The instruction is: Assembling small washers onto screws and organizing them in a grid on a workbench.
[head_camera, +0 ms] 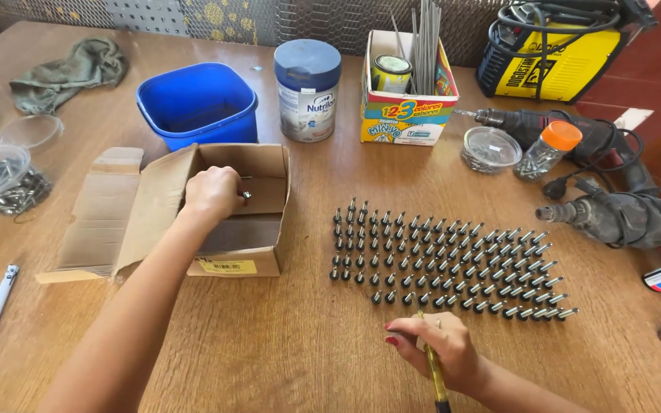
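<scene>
Now left hand (212,191) fingers pinch small bolt (246,196) over cardboard box (269,164); right hand (437,348) fingers grip pencil (434,375).

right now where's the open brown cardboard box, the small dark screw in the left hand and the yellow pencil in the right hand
open brown cardboard box (227,233): head view, on its near inner wall
small dark screw (246,196): head view, on its tip past the fingers
yellow pencil (435,375): head view, on its shaft below the fingers
</scene>
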